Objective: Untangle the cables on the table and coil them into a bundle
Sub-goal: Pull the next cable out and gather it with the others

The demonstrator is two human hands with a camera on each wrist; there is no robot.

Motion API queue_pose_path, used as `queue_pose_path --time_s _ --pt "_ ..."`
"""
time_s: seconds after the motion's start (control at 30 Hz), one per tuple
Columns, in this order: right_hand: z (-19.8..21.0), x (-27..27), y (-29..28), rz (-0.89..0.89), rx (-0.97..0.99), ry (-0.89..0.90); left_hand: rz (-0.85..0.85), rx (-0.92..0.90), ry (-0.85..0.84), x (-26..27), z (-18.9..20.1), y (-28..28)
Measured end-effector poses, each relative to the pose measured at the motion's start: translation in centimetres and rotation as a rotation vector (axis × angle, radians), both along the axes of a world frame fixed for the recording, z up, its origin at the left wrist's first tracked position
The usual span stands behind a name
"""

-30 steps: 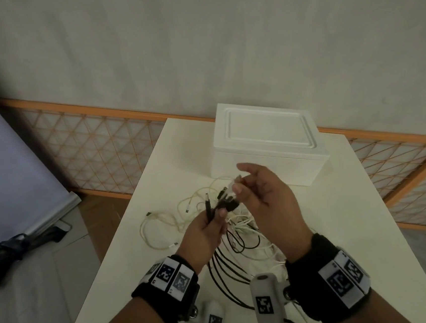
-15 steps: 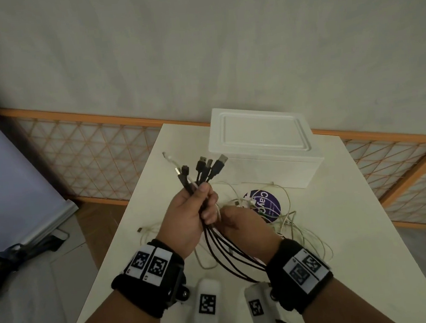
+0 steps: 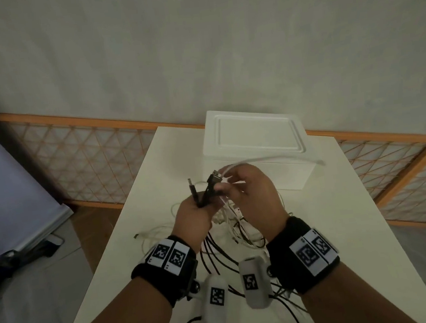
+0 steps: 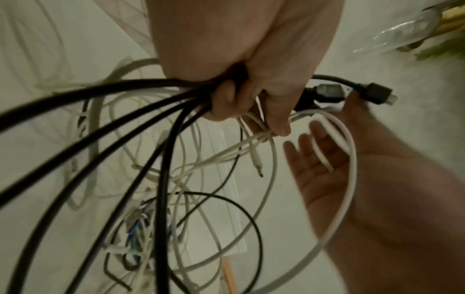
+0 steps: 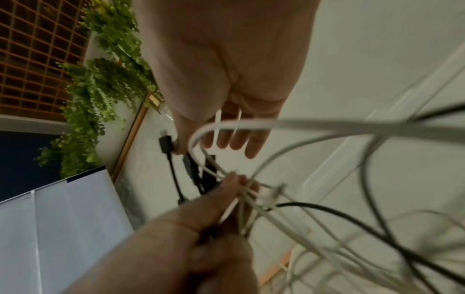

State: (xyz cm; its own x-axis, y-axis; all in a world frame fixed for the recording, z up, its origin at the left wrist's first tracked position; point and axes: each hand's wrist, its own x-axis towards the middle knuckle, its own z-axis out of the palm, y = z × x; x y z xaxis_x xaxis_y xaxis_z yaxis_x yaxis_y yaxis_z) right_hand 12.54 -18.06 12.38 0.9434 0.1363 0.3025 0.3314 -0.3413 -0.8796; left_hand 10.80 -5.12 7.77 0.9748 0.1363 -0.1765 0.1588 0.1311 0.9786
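Head view, two hands (image 3: 192, 216) (image 3: 255, 196), cables (image 3: 214, 256), one box (image 3: 256, 135)

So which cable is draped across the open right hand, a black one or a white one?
The thick white cable crossing the right hand's palm; the black cables are bunched in the left hand's fist.

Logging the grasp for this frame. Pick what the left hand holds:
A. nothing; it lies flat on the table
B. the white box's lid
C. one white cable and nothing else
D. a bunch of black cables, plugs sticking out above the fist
D: the left hand is curled round the black cables, and their plugs poke out above the fist, apart from the white box.
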Motion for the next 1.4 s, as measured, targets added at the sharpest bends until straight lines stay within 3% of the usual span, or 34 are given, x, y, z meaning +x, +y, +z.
queue_pose_path --time_s 0.07,0.23,0.33,0.4,0.6,0.83,0.9,1.07,1.2,1.3,1.4 --pt "-1.1 -0.1 -0.3 -0.049 -0.008 0.026 0.007 -0.082 -0.027 0.3 0.9 -0.1" --pt "-2.6 -0.3 -0.4 0.069 0.348 0.321 -0.037 -0.301 -0.024 0.9 1.4 -0.4" --pt "-2.4 -0.4 -0.7 0.192 0.428 0.414 -0.023 -0.374 0.006 1.1 1.0 -0.2" --pt "-2.6 -0.7 -0.6 0.235 0.346 0.369 -0.027 -0.439 0.017 1.0 1.1 -0.2" --pt "-2.9 -0.2 -0.4 0.113 -0.047 0.208 0.014 -0.584 0.046 1.0 0.7 -0.4" --pt "-3.0 -0.4 -0.1 0.121 -0.195 0.134 0.062 -0.622 0.139 0.3 0.3 -0.5" --pt "-3.0 -0.7 0.3 0.103 -0.253 0.103 0.061 -0.585 0.139 0.2 0.5 -0.4" --pt "-2.7 -0.5 0.3 0.072 -0.187 0.129 0.026 -0.469 0.125 0.0 0.6 0.3" --pt "-3.1 -0.6 -0.1 0.102 -0.331 0.111 -0.027 -0.313 0.184 -0.3 1.1 1.7" --pt "-3.2 -0.1 -1.1 -0.009 -0.430 0.061 0.021 -0.444 0.222 -0.6 1.5 3.0" --pt "-3.1 0.2 -2.1 -0.154 -0.602 -0.198 0.036 -0.739 0.257 -1.2 2.6 3.9"
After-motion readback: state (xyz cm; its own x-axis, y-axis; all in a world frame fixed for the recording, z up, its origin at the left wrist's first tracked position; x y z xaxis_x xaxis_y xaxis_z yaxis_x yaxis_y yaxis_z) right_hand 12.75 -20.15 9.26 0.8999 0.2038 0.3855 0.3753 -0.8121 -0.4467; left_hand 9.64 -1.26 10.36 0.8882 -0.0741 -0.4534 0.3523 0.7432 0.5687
